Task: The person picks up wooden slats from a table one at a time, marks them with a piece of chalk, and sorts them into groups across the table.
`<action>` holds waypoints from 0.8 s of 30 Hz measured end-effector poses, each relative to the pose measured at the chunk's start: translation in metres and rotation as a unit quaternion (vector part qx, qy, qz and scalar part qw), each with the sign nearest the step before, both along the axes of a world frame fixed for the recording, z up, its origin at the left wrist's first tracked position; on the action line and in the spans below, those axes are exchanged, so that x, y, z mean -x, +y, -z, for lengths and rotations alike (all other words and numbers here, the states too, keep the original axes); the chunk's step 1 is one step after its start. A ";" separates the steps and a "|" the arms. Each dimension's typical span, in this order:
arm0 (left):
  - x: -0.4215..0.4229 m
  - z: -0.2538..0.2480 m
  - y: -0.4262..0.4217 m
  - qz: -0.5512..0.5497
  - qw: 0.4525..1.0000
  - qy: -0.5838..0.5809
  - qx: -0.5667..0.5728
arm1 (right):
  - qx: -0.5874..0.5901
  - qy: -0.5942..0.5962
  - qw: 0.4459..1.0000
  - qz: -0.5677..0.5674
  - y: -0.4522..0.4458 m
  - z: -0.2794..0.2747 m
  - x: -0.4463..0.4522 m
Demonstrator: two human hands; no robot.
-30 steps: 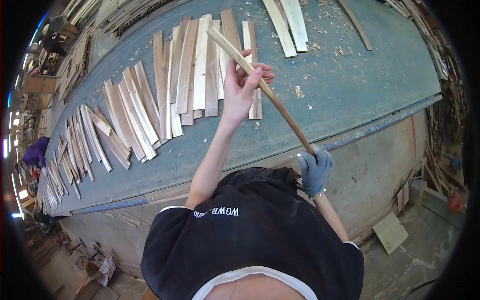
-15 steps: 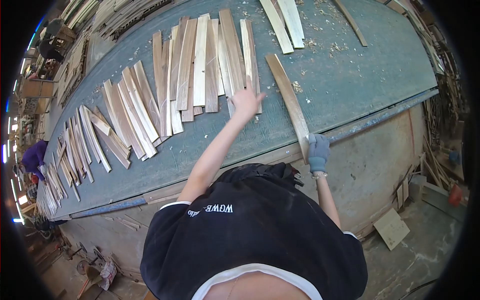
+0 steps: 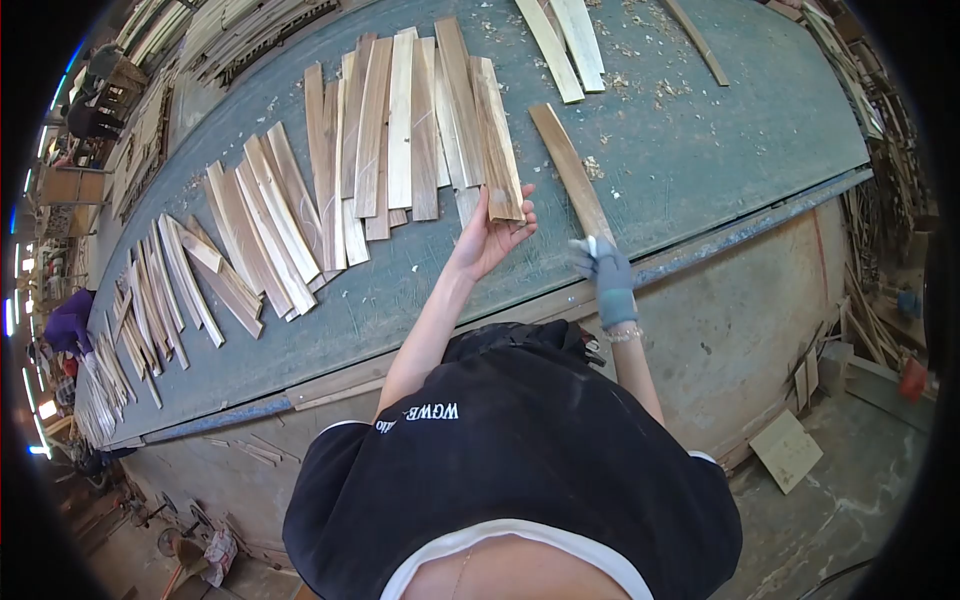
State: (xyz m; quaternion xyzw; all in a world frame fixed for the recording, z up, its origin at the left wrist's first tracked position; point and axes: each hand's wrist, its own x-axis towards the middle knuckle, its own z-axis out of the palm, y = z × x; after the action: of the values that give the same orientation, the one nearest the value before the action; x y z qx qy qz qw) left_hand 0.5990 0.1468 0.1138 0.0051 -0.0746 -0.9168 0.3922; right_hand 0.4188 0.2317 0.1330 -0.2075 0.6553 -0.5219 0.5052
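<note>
brn strip (image 3: 497, 140) w/ pale edge

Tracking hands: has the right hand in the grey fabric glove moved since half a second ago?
Yes: against the table's blue-painted front edge, the right hand has moved inward, farther over the green tabletop.

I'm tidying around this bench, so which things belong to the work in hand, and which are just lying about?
Apparently part of the work:
wood held in the left hand
single slat by the gloved right hand
grouped slats on the green table

Apparently just lying about:
wood shavings
pale square board, lower right
red object, far right
</note>
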 end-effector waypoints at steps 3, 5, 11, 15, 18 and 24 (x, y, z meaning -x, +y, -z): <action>0.001 -0.005 0.014 0.001 0.998 -0.061 -0.011 | 0.034 -0.027 0.997 -0.062 -0.019 -0.003 -0.011; 0.001 -0.016 0.021 0.015 0.996 -0.092 0.002 | 0.020 -0.094 0.994 -0.061 -0.033 -0.014 -0.017; -0.005 -0.006 0.031 0.107 0.964 -0.230 0.075 | -0.016 -0.438 0.885 -0.159 -0.063 0.009 -0.007; -0.011 -0.017 0.028 0.110 0.957 -0.251 0.090 | -0.040 -0.464 0.879 -0.107 -0.062 0.016 -0.021; -0.012 -0.020 0.031 0.114 0.949 -0.278 0.094 | -0.031 -0.453 0.885 -0.106 -0.063 0.020 -0.023; -0.011 -0.020 0.036 0.122 0.947 -0.284 0.088 | -0.104 -0.231 0.966 -0.058 -0.076 0.012 -0.035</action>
State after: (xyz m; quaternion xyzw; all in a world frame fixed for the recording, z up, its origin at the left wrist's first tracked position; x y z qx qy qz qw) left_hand 0.6098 0.1824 0.1341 0.2210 -0.2635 -0.9081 0.2391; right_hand 0.4538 0.1555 0.1209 -0.0654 0.5586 -0.4542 0.6909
